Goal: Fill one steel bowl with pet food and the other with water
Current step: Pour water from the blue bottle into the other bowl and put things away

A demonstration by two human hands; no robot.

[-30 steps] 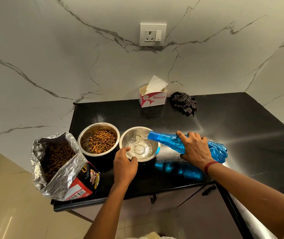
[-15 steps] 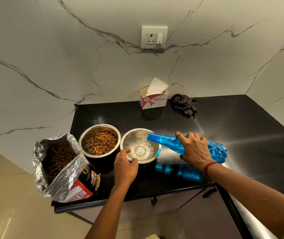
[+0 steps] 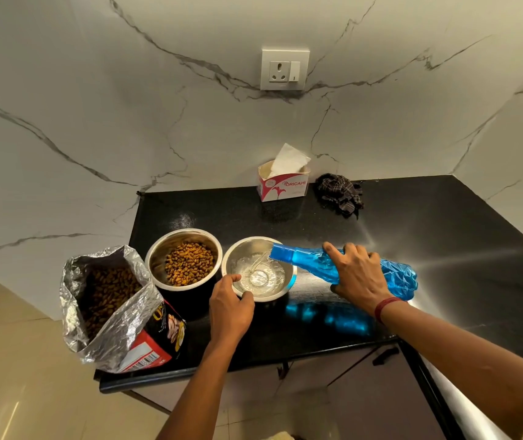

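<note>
Two steel bowls stand side by side on the black counter [image 3: 444, 249]. The left bowl [image 3: 158, 258] holds brown pet food. The right bowl [image 3: 287, 282] holds some water. My right hand [image 3: 357, 274] grips a blue plastic bottle [image 3: 314, 260] lying nearly level, its mouth over the right bowl's far rim, and a thin stream of water runs into the bowl. My left hand [image 3: 230, 309] holds the near left rim of that bowl, thumb on the edge.
An open foil-lined pet food bag [image 3: 108, 300] stands at the counter's front left corner. A tissue box [image 3: 282, 184] and a crumpled dark cloth [image 3: 339, 193] sit at the back by the marble wall. A wall socket [image 3: 284, 69] is above.
The hands, bottle and bowls keep their places. Water keeps running from the bottle into the right bowl.
</note>
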